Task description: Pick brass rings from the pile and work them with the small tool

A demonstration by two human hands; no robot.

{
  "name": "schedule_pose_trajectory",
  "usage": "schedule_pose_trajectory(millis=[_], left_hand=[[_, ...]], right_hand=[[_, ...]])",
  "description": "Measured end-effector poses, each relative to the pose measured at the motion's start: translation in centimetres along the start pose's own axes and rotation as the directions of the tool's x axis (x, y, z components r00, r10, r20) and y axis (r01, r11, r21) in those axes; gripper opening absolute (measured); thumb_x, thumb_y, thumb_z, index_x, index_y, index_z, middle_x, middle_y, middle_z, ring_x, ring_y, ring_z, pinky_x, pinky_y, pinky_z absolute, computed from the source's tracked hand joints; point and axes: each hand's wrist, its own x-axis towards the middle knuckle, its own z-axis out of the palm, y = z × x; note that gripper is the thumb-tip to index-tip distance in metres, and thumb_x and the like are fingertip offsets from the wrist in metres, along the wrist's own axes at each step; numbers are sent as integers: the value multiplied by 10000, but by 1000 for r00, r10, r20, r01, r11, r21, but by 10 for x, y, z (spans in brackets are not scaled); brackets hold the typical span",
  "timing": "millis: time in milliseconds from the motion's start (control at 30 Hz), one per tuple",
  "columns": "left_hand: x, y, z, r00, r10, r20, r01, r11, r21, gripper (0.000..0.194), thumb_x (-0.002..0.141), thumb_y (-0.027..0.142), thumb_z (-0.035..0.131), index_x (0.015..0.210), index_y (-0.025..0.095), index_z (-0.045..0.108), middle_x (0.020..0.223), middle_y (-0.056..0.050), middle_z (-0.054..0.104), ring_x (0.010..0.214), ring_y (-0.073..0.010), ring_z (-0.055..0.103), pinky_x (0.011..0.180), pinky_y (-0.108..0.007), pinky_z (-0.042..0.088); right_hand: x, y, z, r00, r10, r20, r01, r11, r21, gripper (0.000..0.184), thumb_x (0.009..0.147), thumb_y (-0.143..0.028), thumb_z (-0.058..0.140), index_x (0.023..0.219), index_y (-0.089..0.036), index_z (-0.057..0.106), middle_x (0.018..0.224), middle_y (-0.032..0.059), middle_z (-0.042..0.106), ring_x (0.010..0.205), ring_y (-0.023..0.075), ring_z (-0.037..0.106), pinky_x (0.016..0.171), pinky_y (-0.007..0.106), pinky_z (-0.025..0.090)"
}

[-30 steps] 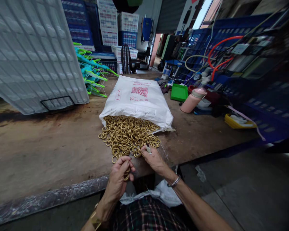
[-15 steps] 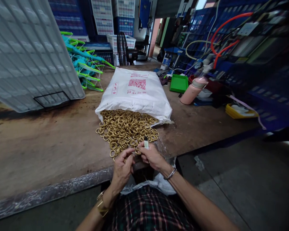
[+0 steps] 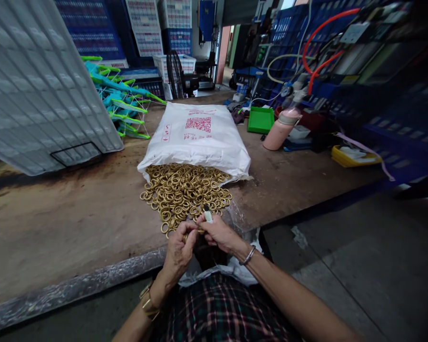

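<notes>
A loose heap of brass-coloured rings (image 3: 183, 190) spills from the mouth of a white woven sack (image 3: 199, 142) lying on the table. At the heap's near edge, my left hand (image 3: 180, 244) is closed, thumb against fingers, on a brass ring (image 3: 185, 236) partly hidden by them. My right hand (image 3: 221, 233) almost meets it from the right. It grips what looks like a white marker pen (image 3: 208, 216), its black end pointing up and away. Another ring (image 3: 200, 231) shows at the right fingertips, between the two hands.
A ribbed white plastic crate (image 3: 53, 85) stands tilted at the left, beside green and turquoise plastic pieces (image 3: 123, 102). Farther right are a green tray (image 3: 260, 119), a pink bottle (image 3: 281, 130) and a yellow tray (image 3: 355, 156). The table's front edge (image 3: 74, 280) is wrapped in film.
My right hand has shifted slightly left with the pen, closing the gap to my left hand. The whole view has turned slightly; sack and heap look unmoved.
</notes>
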Motion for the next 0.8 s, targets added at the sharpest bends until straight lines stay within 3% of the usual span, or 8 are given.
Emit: schedule_pose_trajectory(millis=[167,367,500,633,800], left_hand=[[-1,3,1,996,-41,84,47,997,-68,299,769,428,559,912,167,580,651,12,562,471,-69,393,453,-178,305],[-3,9,4,984,-179,6,179,982,-65,333,746,514,542,722,186,487,541,62,478,383,-50,362,353,-152,272],[-8,11,6,975,-220,33,221,974,-53,335,746,522,537,735,191,486,539,69,484,374,-45,370,345,-146,274],[-11,10,4,956,-272,114,279,959,-53,343,773,520,505,705,183,493,513,72,467,369,-39,357,357,-146,276],[-13,9,3,959,-246,139,267,951,-155,317,769,486,537,718,176,500,551,63,481,393,-40,371,365,-152,279]], right_hand=[[-1,4,2,998,-54,37,53,999,8,148,681,-310,523,739,-196,448,480,-113,395,311,13,254,305,139,156],[-3,12,2,982,-188,3,187,981,-50,307,757,-481,466,688,-182,453,521,-65,449,353,34,310,322,167,195],[-7,10,0,951,-309,-23,295,925,-241,273,778,-414,484,632,-186,447,467,-79,370,418,54,319,404,176,255],[-8,8,0,914,-404,16,378,839,-392,212,782,-320,471,629,-173,482,557,-55,441,552,77,400,514,183,318],[-8,6,1,915,-402,30,374,818,-437,208,794,-291,444,626,-171,470,582,-50,451,575,83,406,530,190,315]])
